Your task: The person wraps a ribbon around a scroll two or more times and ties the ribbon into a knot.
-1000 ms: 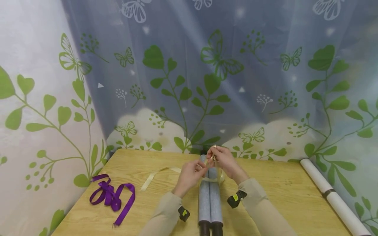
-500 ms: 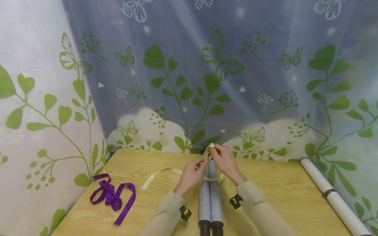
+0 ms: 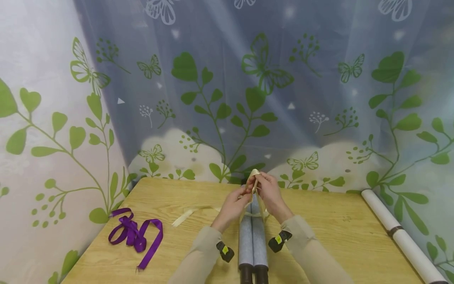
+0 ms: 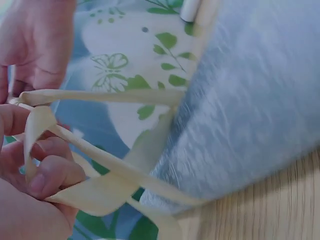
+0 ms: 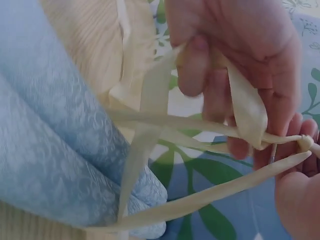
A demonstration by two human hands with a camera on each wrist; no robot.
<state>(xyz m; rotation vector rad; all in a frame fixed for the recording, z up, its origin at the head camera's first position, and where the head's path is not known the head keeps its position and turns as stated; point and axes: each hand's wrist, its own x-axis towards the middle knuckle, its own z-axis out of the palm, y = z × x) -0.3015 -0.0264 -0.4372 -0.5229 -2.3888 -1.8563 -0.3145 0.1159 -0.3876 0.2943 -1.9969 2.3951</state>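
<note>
Two light-blue patterned rolls (image 3: 252, 240) with dark brown ends lie side by side on the table, a cream ribbon (image 3: 255, 215) passing around them. Over their far part, my left hand (image 3: 232, 207) pinches the ribbon, which loops across its fingers (image 4: 55, 175) in the left wrist view. Close against it, my right hand (image 3: 271, 195) holds the ribbon by a small knot (image 5: 306, 143). Two ribbon strands run taut from that knot down to the rolls. A folded bit of ribbon stands up above the fingertips. Its loose tail (image 3: 183, 217) lies to the left on the wood.
A crumpled purple ribbon (image 3: 133, 234) lies on the left of the wooden table (image 3: 319, 236). Along the right edge is a long white roll (image 3: 400, 232) with a dark band. A leaf-and-butterfly printed curtain (image 3: 227, 98) hangs behind the table.
My left hand has moved right and slightly up, meeting the right hand. The ribbon fold above the fingertips has risen, and the loose tail on the table has shifted a little.
</note>
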